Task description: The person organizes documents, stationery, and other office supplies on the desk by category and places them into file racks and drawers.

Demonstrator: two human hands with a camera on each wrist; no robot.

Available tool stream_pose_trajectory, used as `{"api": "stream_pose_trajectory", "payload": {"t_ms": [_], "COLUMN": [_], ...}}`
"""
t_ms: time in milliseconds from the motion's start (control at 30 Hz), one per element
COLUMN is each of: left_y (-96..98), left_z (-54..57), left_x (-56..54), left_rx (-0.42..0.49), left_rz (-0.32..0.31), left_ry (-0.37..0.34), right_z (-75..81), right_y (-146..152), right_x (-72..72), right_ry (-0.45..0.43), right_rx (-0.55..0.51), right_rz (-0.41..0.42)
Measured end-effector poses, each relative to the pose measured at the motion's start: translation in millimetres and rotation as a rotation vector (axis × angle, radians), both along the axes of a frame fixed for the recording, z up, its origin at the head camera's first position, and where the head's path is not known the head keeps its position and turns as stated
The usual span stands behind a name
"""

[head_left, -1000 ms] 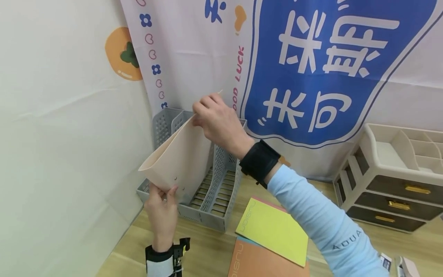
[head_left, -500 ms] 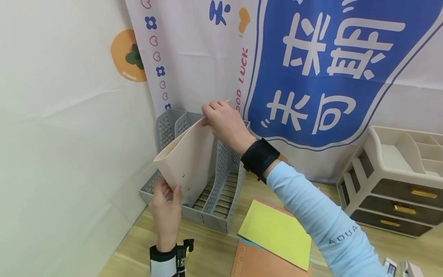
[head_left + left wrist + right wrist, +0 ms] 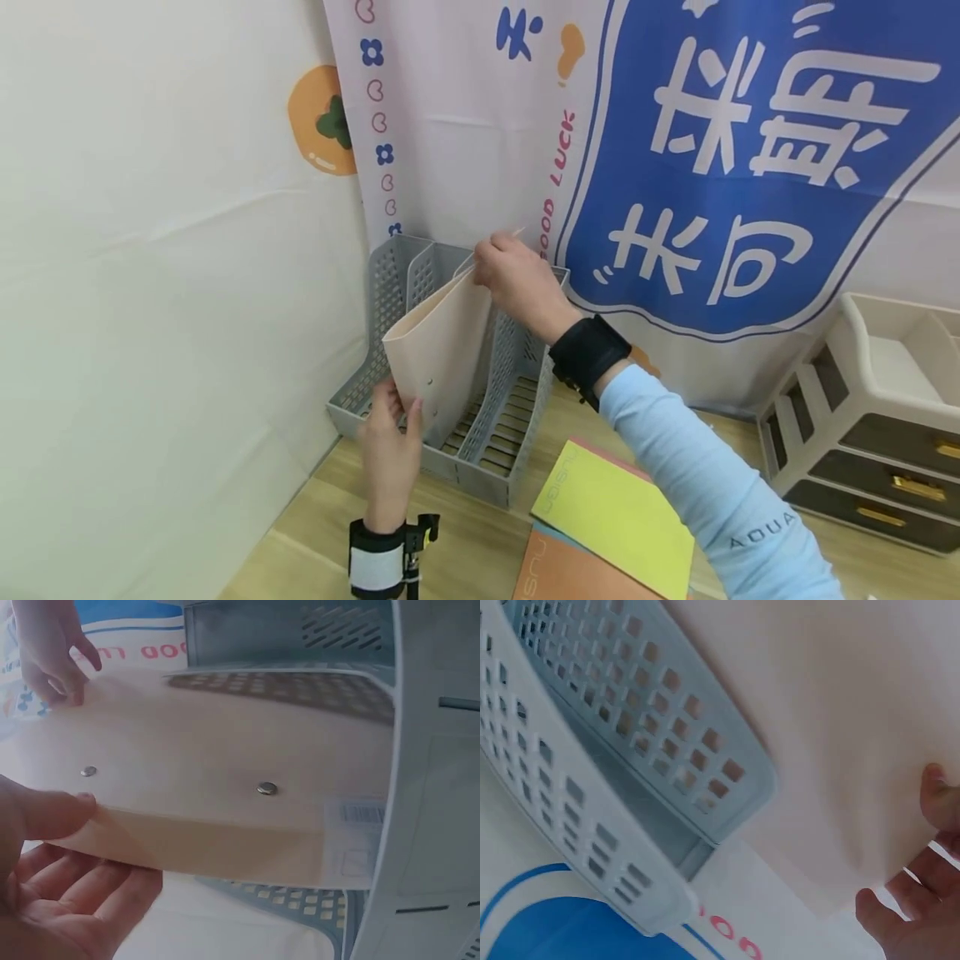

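Note:
A cream binder with metal rivets by its spine stands tilted in the grey file holder, left of the divider that bounds the rightmost slot. In the left wrist view its spine carries a barcode label at the lower end, inside the holder. My left hand holds the spine, thumb on the cover and fingers under the spine's other edge. My right hand grips the opposite upper edge. In the right wrist view, that hand's fingers lie at the binder's edge beside the perforated divider.
A yellow notebook lies over an orange one on the wooden table, right of the holder. A cream drawer organizer stands farther right. A white wall borders the left, and a printed cloth hangs behind.
The head view has swung left. Both hands have brought the binder lower and farther back into the file holder, its spine now steeper.

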State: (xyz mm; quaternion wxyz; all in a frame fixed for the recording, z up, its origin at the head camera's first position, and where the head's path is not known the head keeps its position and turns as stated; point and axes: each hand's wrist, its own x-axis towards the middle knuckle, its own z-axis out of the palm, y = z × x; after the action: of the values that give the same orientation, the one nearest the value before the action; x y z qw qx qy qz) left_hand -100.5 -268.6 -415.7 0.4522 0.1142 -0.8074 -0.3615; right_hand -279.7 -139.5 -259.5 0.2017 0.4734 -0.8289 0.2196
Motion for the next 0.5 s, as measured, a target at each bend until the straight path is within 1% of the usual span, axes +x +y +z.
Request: {"api": "stream_pose_trajectory", "payload": {"t_ms": [100,167,267,400,500], "left_y": [4.6,6.5,7.3,6.9,5.9], "left_z": [-2.1,-3.2,-3.0,-2.1,-1.3], "left_x": [-4.2,-6.4,-7.9,-7.7,-7.1], "left_rx": [-0.003,-0.008,0.014,0.045,0.052], "left_rz": [-0.005,-0.011,-0.037,-0.051,-0.052], "left_ry": [-0.023,-0.027,-0.025,-0.038,-0.061], "right_z": [-8.1,-12.8,-18.3,-20.3,-19.3], "right_y": [4.9,7.2,9.3,11.8,18.0], "right_x": [-7.9,-13.0,-19.0,-21.4,-18.4], "right_ry": [-0.035,-0.047,-0.041,-0.036,-0.036], "right_rx": [0.066,0.101,0.123,0.138,0.136], "right_rz": [-0.022,-0.021,0.0,0.032,0.03]}}
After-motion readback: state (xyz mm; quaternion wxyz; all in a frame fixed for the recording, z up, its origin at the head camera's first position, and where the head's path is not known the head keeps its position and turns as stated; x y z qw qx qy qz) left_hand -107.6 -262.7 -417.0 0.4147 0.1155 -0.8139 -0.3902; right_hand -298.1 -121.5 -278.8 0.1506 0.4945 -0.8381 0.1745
